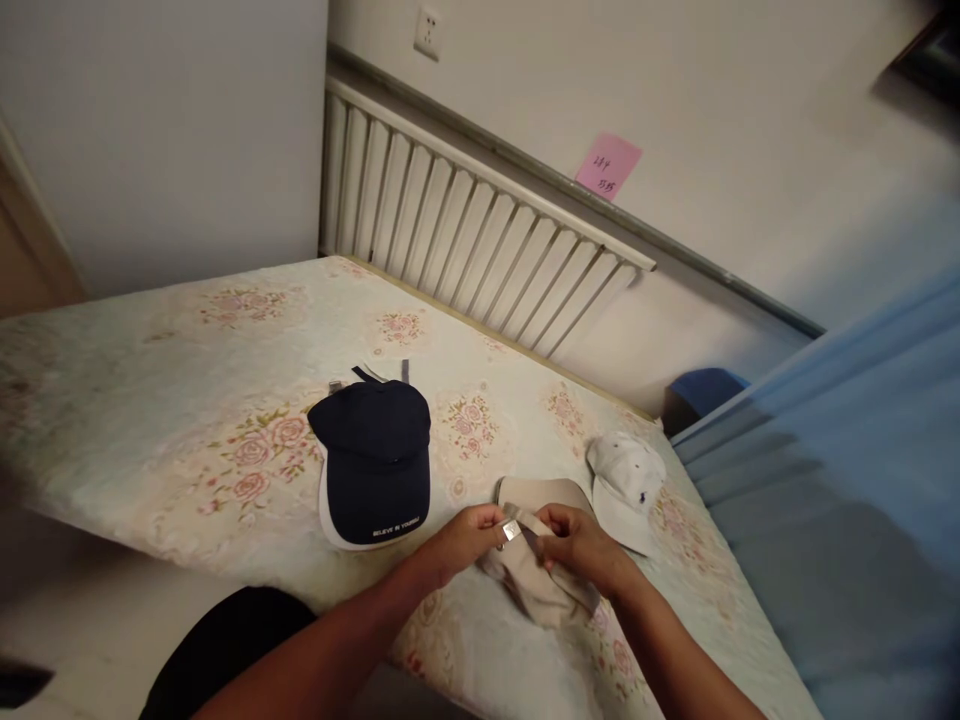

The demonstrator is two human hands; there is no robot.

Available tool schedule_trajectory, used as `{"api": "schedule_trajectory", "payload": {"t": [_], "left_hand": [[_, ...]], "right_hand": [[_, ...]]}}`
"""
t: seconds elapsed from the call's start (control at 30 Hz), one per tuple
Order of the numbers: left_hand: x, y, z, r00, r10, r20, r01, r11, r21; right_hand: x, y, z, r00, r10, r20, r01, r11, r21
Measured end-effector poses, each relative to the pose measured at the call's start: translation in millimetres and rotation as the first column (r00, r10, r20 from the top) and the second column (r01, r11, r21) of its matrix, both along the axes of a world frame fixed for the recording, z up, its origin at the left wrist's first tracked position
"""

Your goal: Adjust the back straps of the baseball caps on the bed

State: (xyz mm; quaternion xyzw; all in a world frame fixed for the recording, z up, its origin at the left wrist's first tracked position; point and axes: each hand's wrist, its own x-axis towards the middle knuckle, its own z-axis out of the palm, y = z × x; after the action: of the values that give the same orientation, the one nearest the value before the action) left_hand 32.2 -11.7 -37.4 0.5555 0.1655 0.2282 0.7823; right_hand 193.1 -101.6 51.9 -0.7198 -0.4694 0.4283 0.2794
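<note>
Left hand (pixel 469 540): fingers pinched on the small silver metal buckle (pixel 511 530) at the end of the beige cloth strap (pixel 534 524).
Right hand (pixel 581 545): closed on the same strap, just beside the buckle, thumb on top.
Beige cotton cap (pixel 541 580): lies on the floral quilted mattress (pixel 187 400) near its front edge, under both hands.
Strap axis: runs left to right between the two hands, which nearly touch.
Nearer hand: left one on the buckle.
Neighbours: navy blue peaked cap (pixel 375 462) to the left, white peaked cap (pixel 625 482) to the right, both apart.
</note>
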Motion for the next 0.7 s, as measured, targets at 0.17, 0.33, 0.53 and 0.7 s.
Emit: {"api": "schedule_trajectory", "payload": {"t": [0.17, 0.33, 0.53, 0.7], "left_hand": [[-1, 0, -1.0, 1.0, -0.02, -0.024, 0.022, 0.998, 0.067], [-2, 1, 0.5, 0.998, -0.045, 0.035, 0.041, 0.995, 0.09], [-3, 0, 1.8, 0.998, -0.036, 0.056, 0.029, 0.993, 0.114], [-5, -1, 2.6, 0.994, -0.009, 0.104, 0.003, 0.999, 0.05]], "right_hand": [[-18, 8, 0.7, 0.992, 0.048, 0.116, -0.057, 0.996, 0.072], [-34, 8, 1.1, 0.937, 0.116, 0.328, -0.201, 0.95, 0.239], [-38, 4, -0.1, 0.927, 0.121, 0.355, -0.221, 0.942, 0.254], [-40, 2, -0.4, 0.926, 0.099, 0.365, -0.202, 0.946, 0.255]]}}
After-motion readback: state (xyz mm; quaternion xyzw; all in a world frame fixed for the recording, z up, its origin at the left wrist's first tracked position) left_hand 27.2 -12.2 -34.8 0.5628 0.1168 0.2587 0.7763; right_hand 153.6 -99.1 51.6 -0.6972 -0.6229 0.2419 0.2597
